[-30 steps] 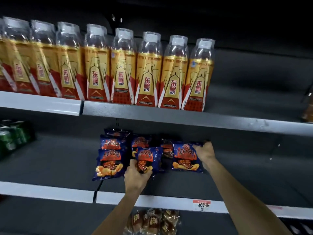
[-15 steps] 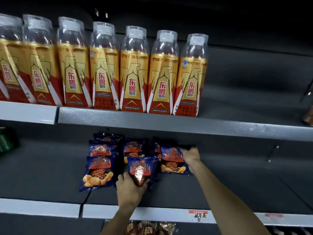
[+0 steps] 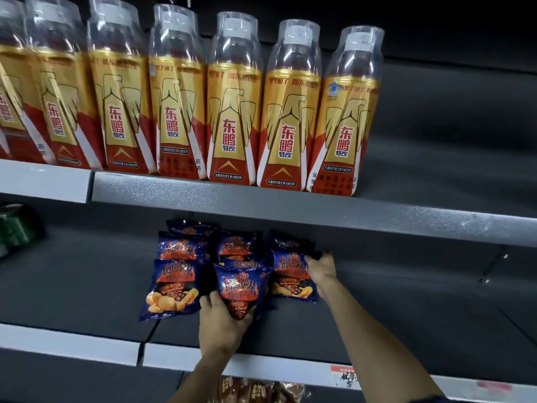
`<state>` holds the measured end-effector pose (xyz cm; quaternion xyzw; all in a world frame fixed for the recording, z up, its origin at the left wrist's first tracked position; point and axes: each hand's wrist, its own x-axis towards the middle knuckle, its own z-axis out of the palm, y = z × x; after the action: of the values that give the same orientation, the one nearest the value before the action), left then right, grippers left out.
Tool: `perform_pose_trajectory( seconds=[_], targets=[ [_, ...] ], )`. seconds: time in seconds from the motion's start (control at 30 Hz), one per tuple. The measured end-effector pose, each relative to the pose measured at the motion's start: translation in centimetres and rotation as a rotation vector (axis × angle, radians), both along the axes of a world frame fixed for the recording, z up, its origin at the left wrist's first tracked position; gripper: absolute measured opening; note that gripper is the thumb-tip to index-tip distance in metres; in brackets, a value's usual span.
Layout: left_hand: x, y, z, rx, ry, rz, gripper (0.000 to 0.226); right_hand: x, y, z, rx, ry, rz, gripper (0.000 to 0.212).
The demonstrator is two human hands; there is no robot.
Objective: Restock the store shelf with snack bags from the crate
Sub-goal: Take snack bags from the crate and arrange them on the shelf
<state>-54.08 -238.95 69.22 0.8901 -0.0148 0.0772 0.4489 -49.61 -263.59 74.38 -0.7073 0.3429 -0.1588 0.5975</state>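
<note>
Several dark blue snack bags with orange chips printed on them stand in three rows on the middle shelf (image 3: 87, 286). My left hand (image 3: 222, 324) grips the bottom of the front bag of the middle row (image 3: 240, 286), holding it upright. My right hand (image 3: 321, 269) reaches in further back and holds the top right corner of the front bag of the right row (image 3: 289, 277). The front bag of the left row (image 3: 171, 286) leans back, untouched. The crate is out of sight.
Tall gold-and-red drink bottles (image 3: 232, 112) line the upper shelf (image 3: 290, 207), whose front edge hangs just above the bags. Green cans (image 3: 14, 228) sit at the far left. Brown snack packs (image 3: 255, 391) lie on the shelf below. A price tag (image 3: 345, 376) marks the shelf rail.
The view has moved closer to the shelf. My left hand still grips the middle front bag, now more upright. My right hand stays on the right bag's top corner.
</note>
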Motion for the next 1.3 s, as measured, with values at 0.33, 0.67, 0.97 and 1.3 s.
perform_pose_trajectory(
  seconds=[0.33, 0.67, 0.97, 1.3],
  targets=[
    [-0.4, 0.1, 0.4, 0.058, -0.003, -0.002, 0.075, -2.1, 1.2, 0.9, -0.165, 0.045, -0.063, 0.051],
    [-1.7, 0.7, 1.5, 0.085, 0.027, -0.031, 0.082, -6.3, 4.9, 0.8, -0.713, -0.192, -0.016, 0.037],
    [-1.5, 1.3, 1.5, 0.045, 0.207, -0.206, 0.1, -9.0, 9.5, -1.0, -0.307, 0.143, 0.555, 0.086],
    [0.1, 2.4, 1.1, 0.079, 0.27, -0.3, 0.079, -8.5, 10.7, -2.9, -0.237, 0.217, 0.598, 0.09]
  ],
)
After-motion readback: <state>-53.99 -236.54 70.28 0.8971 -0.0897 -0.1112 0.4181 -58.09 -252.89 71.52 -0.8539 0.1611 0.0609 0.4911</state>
